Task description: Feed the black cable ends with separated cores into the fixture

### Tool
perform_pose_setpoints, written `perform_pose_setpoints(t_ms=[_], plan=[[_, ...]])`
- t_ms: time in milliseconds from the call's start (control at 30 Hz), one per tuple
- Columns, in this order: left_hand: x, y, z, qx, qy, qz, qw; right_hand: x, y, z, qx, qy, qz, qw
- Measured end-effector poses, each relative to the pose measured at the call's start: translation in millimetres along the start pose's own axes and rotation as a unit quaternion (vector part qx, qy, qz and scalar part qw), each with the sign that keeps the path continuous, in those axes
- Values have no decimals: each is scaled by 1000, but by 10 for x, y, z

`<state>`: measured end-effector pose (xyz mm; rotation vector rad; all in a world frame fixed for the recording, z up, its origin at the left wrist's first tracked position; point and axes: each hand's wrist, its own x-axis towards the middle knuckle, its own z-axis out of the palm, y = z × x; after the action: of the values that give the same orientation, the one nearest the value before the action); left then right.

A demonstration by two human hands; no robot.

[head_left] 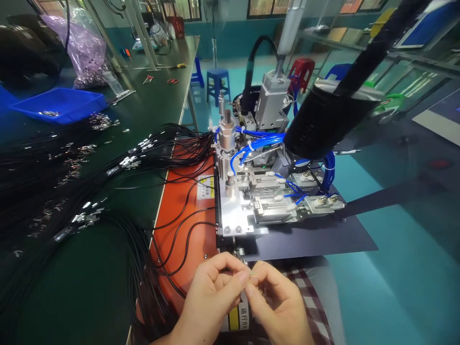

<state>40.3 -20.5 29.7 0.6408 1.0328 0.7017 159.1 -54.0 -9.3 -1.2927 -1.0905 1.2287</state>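
Low in the middle of the head view, my left hand [219, 292] and my right hand [278, 302] meet fingertip to fingertip. Thin, pale wire ends [253, 275] show between them. The left thumb and forefinger are pinched at these ends; the right thumb and fingers are curled close beside them, and what they grip is too small to name. Just beyond the hands stands a metal machine [233, 211] with cylinders and blue tubes. Black cables [187, 239] run over the orange-red base plate [172, 206] left of the machine.
Bundles of black cables with silver ends [129, 160] cover the dark green table [93, 278] at left. A blue tray [64, 108] and a purple plastic bag [84, 48] stand behind them. A black cylindrical hood [323, 120] overhangs the machine at right. Stools [218, 81] stand beyond.
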Motion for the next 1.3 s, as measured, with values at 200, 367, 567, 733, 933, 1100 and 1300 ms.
perform_pose_setpoints(t_ms=[200, 367, 567, 733, 933, 1100, 1300], plan=[[29, -38, -35, -2, 18, -19, 1000, 2, -36, -23, -22, -24, 48, 998], [-6, -32, -75, 0, -2, -22, 1000, 67, -145, -230, 1, -37, 84, 996], [-42, 1, -69, -11, -20, -22, 1000, 90, -85, -244, 105, -69, 128, 984], [-54, 14, -71, -17, -28, -24, 999, 99, -98, -225, 165, -101, 152, 969], [-44, 6, -84, -19, -39, -29, 999, 89, -85, -224, 214, -107, 171, 956], [-55, 7, -92, -16, -41, -28, 999, 66, -29, -194, 228, -116, 178, 950], [-75, 27, -90, -16, -57, -38, 998, 72, -47, -192, 188, -147, 150, 959]])
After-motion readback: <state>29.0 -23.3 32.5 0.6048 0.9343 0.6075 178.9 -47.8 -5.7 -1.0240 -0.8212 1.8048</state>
